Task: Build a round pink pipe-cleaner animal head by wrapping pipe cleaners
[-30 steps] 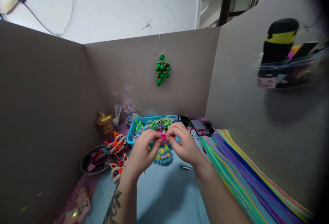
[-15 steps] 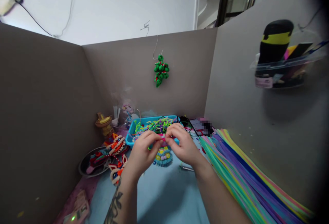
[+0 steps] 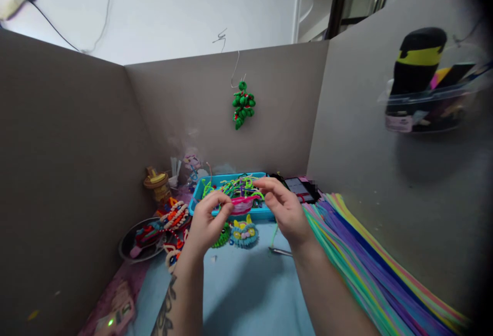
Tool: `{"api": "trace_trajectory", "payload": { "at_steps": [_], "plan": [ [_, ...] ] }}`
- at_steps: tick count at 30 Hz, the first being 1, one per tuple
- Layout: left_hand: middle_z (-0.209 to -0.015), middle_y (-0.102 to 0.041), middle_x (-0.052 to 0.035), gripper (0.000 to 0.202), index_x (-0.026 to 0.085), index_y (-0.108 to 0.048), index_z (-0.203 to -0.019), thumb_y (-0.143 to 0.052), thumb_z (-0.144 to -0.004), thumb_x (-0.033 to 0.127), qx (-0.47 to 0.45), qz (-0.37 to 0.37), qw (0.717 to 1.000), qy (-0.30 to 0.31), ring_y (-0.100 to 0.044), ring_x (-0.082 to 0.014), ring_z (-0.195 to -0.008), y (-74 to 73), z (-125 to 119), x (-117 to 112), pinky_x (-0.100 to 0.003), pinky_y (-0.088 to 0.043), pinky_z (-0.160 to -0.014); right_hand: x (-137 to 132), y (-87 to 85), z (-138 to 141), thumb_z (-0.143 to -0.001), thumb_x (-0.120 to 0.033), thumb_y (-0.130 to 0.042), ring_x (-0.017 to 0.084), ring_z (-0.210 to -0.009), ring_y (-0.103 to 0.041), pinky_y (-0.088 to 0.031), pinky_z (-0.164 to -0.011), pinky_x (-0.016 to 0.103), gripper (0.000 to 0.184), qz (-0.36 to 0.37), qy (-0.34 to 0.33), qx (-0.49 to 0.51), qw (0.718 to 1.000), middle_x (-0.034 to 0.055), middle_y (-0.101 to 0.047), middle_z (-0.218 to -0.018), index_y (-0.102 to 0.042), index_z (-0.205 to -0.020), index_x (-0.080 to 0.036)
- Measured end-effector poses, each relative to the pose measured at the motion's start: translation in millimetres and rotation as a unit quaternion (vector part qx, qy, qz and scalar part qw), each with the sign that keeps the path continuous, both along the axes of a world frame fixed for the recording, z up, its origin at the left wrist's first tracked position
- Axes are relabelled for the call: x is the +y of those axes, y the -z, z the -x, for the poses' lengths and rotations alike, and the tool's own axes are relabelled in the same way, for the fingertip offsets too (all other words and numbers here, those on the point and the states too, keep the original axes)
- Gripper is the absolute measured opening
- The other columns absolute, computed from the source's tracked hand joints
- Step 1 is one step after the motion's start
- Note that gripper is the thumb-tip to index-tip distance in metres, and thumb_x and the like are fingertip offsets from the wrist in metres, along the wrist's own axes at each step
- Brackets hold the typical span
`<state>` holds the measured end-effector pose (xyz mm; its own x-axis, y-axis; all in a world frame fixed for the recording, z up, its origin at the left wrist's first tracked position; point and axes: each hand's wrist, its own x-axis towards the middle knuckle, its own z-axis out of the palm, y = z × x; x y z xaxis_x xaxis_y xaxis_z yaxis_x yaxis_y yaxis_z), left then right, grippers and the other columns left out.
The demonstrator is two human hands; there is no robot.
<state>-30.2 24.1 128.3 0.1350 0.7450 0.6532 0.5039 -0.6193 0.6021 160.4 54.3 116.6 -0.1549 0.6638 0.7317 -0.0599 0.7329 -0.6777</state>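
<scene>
My left hand (image 3: 210, 223) pinches the left end of a bright pink pipe-cleaner piece (image 3: 243, 205), which stretches sideways above the table. My right hand (image 3: 285, 215) is beside the piece's right end, fingers apart, with nothing visible in them. Below the pink piece lies a fuzzy blue face (image 3: 244, 235) with yellow ears and eyes. A green fuzzy piece (image 3: 222, 236) touches or nearly touches its left side, partly behind my left hand. Behind my hands stands a blue tray (image 3: 265, 215) holding a tangle of coloured pipe-cleaner bits (image 3: 239, 187).
Long pipe cleaners (image 3: 358, 259) lie along the right wall. A slim metal tool (image 3: 281, 251) is near my right wrist. At left are a dark round dish (image 3: 126, 251) and orange-and-cream fuzzy pieces (image 3: 176, 215). A phone (image 3: 299, 189) lies back right; a green ornament (image 3: 243, 106) hangs behind.
My right hand has let go of the pink piece and moved right, its fingers spreading. More of the piece now shows, still in my left hand, which has shifted slightly left.
</scene>
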Motion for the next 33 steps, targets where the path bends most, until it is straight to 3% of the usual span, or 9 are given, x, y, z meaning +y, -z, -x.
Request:
{"api": "trace_trajectory", "payload": {
  "at_steps": [7, 12, 16, 24, 29, 33],
  "plan": [
    [-0.07, -0.051, -0.0007, 0.018, 0.017, -0.053, -0.069, -0.054, -0.082, 0.03, -0.096, 0.087, 0.991, 0.024, -0.048, -0.0122, -0.065, 6.6, 3, 7, -0.022, -0.039, -0.059, 6, 6.5, 2, -0.083, -0.027, -0.06, 0.018, -0.089, -0.057, -0.044, -0.084, 0.033, 0.008, 0.031, 0.018, 0.019, 0.999, 0.0037, -0.061, -0.089, -0.065, -0.087, -0.022],
    [-0.07, -0.051, -0.0013, 0.019, 0.017, -0.054, -0.07, -0.055, -0.082, 0.032, -0.095, 0.096, 0.99, 0.044, -0.047, -0.0128, -0.066, 6.4, 4, 7, -0.023, -0.039, -0.059, 5, 5.5, 4, -0.081, -0.027, -0.061, 0.016, -0.078, -0.056, -0.045, -0.074, 0.03, 0.007, 0.069, 0.026, 0.007, 0.997, 0.002, -0.06, -0.08, -0.064, -0.08, -0.02],
    [-0.073, -0.053, -0.0024, 0.019, 0.017, -0.055, -0.071, -0.056, -0.082, 0.032, -0.107, 0.076, 0.989, 0.07, -0.05, -0.014, -0.07, 9.9, 8, 9, -0.025, -0.041, -0.064, 4, 2.7, 3, -0.08, -0.029, -0.061, 0.014, -0.072, -0.053, -0.043, -0.069, 0.028, 0.014, 0.089, -0.023, -0.005, 0.996, 0.0008, -0.056, -0.074, -0.06, -0.07, -0.019],
    [-0.079, -0.057, -0.0044, 0.015, 0.018, -0.058, -0.072, -0.058, -0.083, 0.028, -0.126, 0.043, 0.983, 0.123, -0.054, -0.0164, -0.078, 14.4, 10, 10, -0.029, -0.043, -0.072, 3, 0.5, 4, -0.077, -0.039, -0.064, 0.014, -0.071, -0.051, -0.044, -0.066, 0.027, 0.021, 0.141, -0.123, 0.007, 0.982, 0.0005, -0.053, -0.075, -0.059, -0.073, -0.019],
    [-0.076, -0.058, -0.0049, 0.018, 0.018, -0.059, -0.071, -0.058, -0.082, 0.032, -0.11, 0.036, 0.986, 0.118, -0.055, -0.0173, -0.077, 11.8, 12, 8, -0.032, -0.045, -0.074, 3, 0.9, 1, -0.084, -0.04, -0.057, 0.017, -0.088, -0.055, -0.044, -0.082, 0.032, 0.024, 0.09, -0.141, -0.069, 0.983, 0.0049, -0.058, -0.089, -0.063, -0.074, -0.018],
    [-0.076, -0.06, -0.0058, 0.02, 0.018, -0.06, -0.072, -0.058, -0.082, 0.035, -0.1, 0.029, 0.988, 0.114, -0.057, -0.018, -0.077, 11.9, 14, 9, -0.033, -0.047, -0.075, 2, 1.2, 0, -0.087, -0.04, -0.053, 0.017, -0.09, -0.056, -0.045, -0.081, 0.032, 0.027, 0.063, -0.145, -0.095, 0.983, 0.0056, -0.058, -0.093, -0.061, -0.073, -0.018]
  ]
}}
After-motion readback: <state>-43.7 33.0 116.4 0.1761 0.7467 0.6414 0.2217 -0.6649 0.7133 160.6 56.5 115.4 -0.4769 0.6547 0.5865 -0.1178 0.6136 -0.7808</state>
